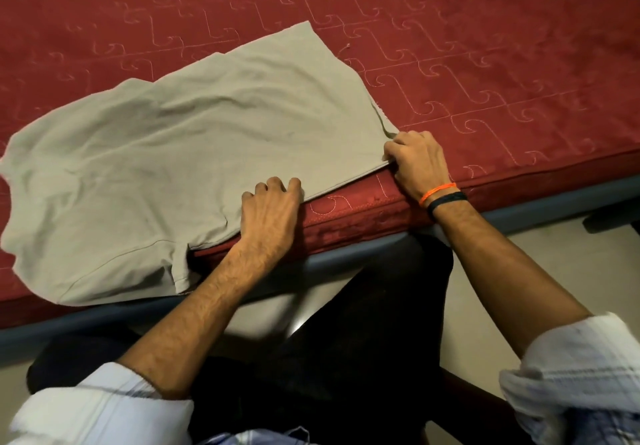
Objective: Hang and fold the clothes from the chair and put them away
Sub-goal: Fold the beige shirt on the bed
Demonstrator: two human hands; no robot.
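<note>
Shirt spread for folding at the mattress's near edge

Your left hand [268, 207] and right hand [414, 160] curl onto the grey t-shirt [194, 153] along its near side on the red mattress [485, 46], likely gripping to fold it.

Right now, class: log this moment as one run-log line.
stage: folding | item: grey T-shirt flat on red bed | left hand: gripping near edge | right hand: pinching hem corner

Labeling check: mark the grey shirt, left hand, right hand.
grey shirt [194, 139]: head view, middle of the spread fabric.
left hand [268, 216]: head view, back of the hand at the shirt's near edge.
right hand [417, 160]: head view, back of the hand gripping the shirt's corner.
</note>
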